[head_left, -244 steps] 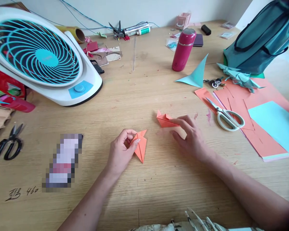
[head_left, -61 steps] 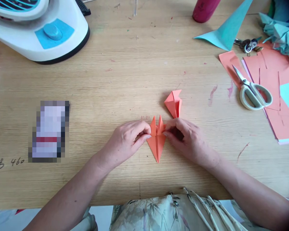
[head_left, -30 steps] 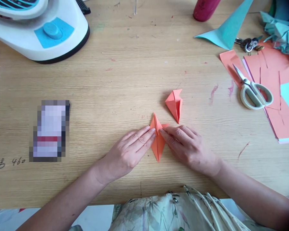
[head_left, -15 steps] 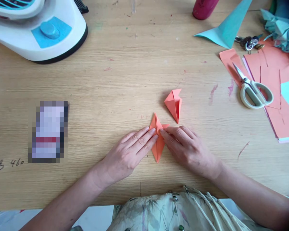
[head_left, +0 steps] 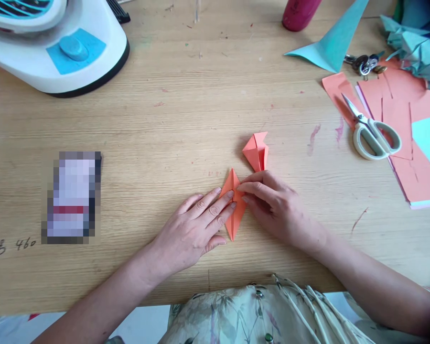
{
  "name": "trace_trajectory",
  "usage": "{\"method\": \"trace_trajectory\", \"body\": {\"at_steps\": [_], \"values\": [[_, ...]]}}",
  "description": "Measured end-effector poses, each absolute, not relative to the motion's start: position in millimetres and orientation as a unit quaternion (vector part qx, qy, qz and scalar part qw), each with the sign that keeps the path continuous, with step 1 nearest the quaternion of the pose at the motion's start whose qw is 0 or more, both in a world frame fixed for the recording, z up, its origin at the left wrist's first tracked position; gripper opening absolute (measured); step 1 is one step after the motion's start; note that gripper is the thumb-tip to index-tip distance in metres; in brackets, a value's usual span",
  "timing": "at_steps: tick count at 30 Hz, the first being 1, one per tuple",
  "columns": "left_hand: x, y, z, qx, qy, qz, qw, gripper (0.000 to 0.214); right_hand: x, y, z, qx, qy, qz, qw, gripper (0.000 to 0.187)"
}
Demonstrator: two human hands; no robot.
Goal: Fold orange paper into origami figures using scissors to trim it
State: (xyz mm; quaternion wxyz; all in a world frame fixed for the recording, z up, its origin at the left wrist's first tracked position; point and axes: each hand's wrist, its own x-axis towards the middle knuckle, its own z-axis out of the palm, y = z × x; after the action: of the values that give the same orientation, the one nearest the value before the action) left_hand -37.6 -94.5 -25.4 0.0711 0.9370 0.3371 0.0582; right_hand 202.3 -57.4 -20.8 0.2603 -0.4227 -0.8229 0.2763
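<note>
An orange folded paper (head_left: 232,224), a narrow diamond with a crease line down its middle, lies flat on the table in front of me. My left hand (head_left: 193,229) rests on its left side, fingers stretched out and pressing it down. At its right edge my right hand (head_left: 279,205) is closed, with thumb and fingertips pinching the paper's side. Just beyond my right hand lies a second folded orange paper piece (head_left: 256,150), its lower tip hidden behind my fingers.
Scissors (head_left: 374,136) lie on orange sheets (head_left: 419,177) at right, near keys (head_left: 365,64). Teal folded paper (head_left: 329,48) and a dark pink container (head_left: 299,14) are at the back. A blurred phone (head_left: 71,191) lies left; a white appliance base (head_left: 103,57) stands behind it.
The small flap sticking out on the diamond's right no longer shows. My right hand has shifted slightly up, now covering the second piece's tip. My left thumb has come into view.
</note>
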Motion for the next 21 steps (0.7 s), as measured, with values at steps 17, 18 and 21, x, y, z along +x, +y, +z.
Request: {"method": "trace_trajectory", "body": {"at_steps": [17,18,21], "values": [[-37,-96,-25,0.932,0.349,0.046,0.086,0.056,188,-51,-20,-0.517,-0.762,0.303,0.246,0.028],[-37,-96,-25,0.932,0.350,0.044,0.087,0.057,188,-51,-21,-0.516,-0.761,0.303,0.249,0.029],[-38,-97,-26,0.931,0.350,0.044,0.093,0.057,189,-51,-24,-0.518,-0.758,0.304,0.255,0.033]]}}
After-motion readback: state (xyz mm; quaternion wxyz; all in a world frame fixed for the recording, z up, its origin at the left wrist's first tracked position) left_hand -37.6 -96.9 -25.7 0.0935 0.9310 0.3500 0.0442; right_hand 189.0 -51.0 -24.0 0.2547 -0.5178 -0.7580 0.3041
